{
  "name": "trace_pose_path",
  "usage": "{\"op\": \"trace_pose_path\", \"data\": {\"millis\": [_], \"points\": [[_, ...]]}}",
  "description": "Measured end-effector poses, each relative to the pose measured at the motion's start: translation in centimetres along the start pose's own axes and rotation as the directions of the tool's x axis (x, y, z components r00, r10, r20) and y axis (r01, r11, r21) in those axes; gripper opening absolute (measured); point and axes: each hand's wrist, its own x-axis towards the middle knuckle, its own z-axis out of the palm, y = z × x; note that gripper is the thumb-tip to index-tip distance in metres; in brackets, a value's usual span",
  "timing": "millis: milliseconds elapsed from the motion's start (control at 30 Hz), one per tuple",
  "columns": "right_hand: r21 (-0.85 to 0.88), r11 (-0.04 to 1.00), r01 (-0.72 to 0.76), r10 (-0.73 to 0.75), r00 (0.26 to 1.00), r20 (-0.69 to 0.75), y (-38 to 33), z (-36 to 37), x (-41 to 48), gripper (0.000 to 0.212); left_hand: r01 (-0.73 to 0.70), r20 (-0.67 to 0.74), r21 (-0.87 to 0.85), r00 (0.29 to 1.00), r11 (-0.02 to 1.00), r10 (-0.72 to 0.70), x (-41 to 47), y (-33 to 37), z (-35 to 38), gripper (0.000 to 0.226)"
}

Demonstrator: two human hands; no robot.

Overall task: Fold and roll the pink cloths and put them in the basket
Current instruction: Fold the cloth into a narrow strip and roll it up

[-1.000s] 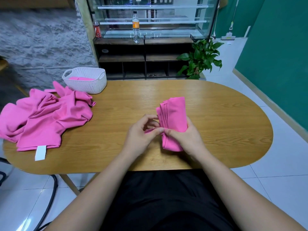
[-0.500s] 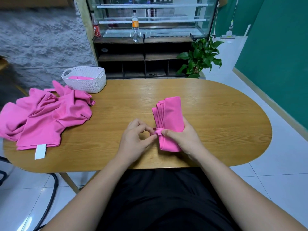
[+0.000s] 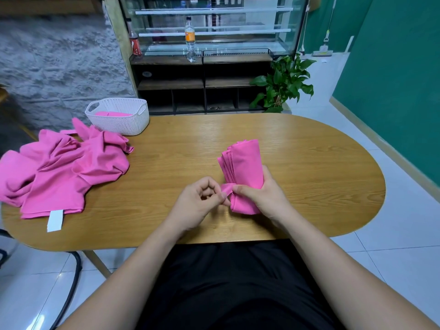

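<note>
At the left end of the oval wooden table (image 3: 309, 177) lies a loose, crumpled heap of pink cloths (image 3: 64, 172), with a white rectangular tag (image 3: 55, 220) showing at its near edge. Just behind the heap, at the table's far edge, stands a white woven plastic basket (image 3: 123, 125) with handle cut-outs; a rolled pink cloth (image 3: 112, 113) lies inside it. Near the middle of the table, the person's left hand (image 3: 197, 206) is curled, and its thumb and fingertips pinch a small corner flap that sticks out from the left side of a folded pink cloth (image 3: 245, 167). This cloth is a narrow, layered strip reaching away from the person, its stacked edges fanned along its left side and its far end resting on the wood. The right hand (image 3: 264, 196) grips the strip's near part from the right, with the thumb laid across the front and the fingers wrapped behind, so the cloth sits between the two hands, which nearly touch. Beyond the table's far right corner grows a green leafy potted plant (image 3: 283, 82).
</note>
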Motion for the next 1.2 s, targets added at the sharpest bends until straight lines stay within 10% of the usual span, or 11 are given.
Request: {"op": "trace_pose_path", "data": {"millis": [600, 1200], "points": [[0.049, 0.998, 0.036, -0.035, 0.999, -0.019, 0.5, 1.4, -0.1, 0.062, 0.361, -0.047, 0.156, 0.932, 0.919, -0.359, 0.3, -0.4, 0.3, 0.013], [-0.143, 0.982, 0.123, -0.154, 0.959, -0.236, -0.2, 3.1, -1.5, 0.057, 0.182, -0.065, 0.536, 0.983, 0.824, -0.174, -0.3, 1.7, 1.2, 0.104]]}}
